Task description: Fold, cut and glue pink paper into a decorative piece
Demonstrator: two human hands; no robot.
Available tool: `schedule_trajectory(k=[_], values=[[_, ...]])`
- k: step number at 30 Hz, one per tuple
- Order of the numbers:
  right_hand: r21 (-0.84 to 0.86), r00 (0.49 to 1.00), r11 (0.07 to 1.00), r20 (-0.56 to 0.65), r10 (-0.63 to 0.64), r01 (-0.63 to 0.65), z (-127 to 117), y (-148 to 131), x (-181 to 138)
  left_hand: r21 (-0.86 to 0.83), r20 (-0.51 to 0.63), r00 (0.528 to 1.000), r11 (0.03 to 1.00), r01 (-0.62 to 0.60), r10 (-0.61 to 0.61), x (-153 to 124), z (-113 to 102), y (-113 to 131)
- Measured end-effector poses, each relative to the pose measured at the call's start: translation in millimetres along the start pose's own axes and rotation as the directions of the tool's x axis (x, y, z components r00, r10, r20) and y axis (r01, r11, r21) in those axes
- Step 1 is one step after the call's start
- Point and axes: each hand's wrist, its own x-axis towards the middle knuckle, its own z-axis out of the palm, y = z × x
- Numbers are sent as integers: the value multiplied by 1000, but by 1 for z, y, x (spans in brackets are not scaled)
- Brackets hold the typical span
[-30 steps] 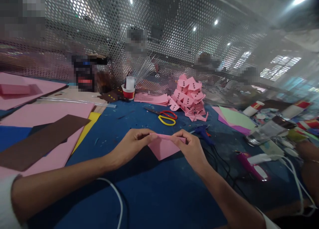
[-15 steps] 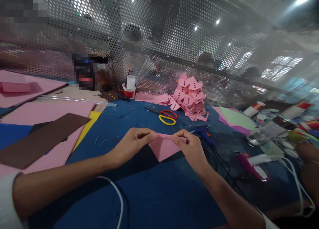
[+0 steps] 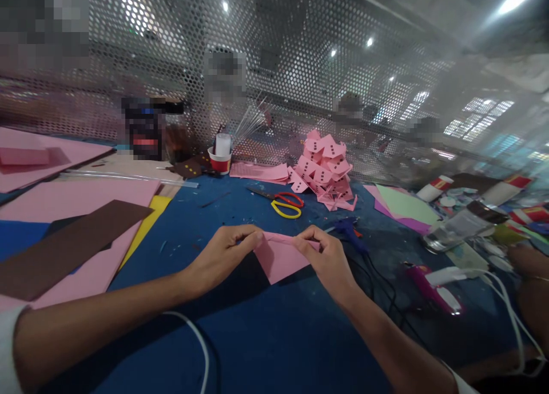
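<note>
Since the earlier frame, the left hand [image 3: 223, 258]'s thumb has slid slightly outward along the top edge of the pink paper [image 3: 283, 261], baring more fold. That hand's grip and the right hand [image 3: 333, 262]'s both pinch this edge, covering parts of its ends, with some fingertips hidden behind. Plain and tapering to a downward point, the paper is over the blue counter [image 3: 274, 342], nearer the person than the scissors [image 3: 287, 213].
</note>
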Motion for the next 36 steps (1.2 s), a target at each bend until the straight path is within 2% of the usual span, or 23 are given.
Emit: schedule_trajectory(k=[3, 6, 13, 17, 23, 32, 36], values=[[13, 1000, 1000, -10, 16, -16, -1, -1, 0, -14, 20, 999, 1000, 27, -27, 2, 0, -2], [24, 1000, 999, -20, 23, -23, 0, -2, 0, -17, -10, 999, 998, 54, -54, 4, 0, -5], [36, 1000, 999, -22, 9, -8, 1, -3, 0, 74, -64, 998, 997, -17, 22, 3, -1, -1], [46, 999, 999, -36, 14, -13, 2, -1, 1, 108, -81, 996, 994, -14, 23, 3, 1, 0], [33, 996, 999, -85, 29, -26, 0, 3, 2, 76, -54, 999, 997, 13, -9, 4, 2, -4], [53, 998, 998, -61, 30, -26, 1, -1, 0, 90, -88, 994, 994, -64, 72, 1, 1, -5], [59, 998, 998, -62, 26, -22, 0, 0, 1, 61, -84, 995, 997, -55, 60, 0, 1, -5]])
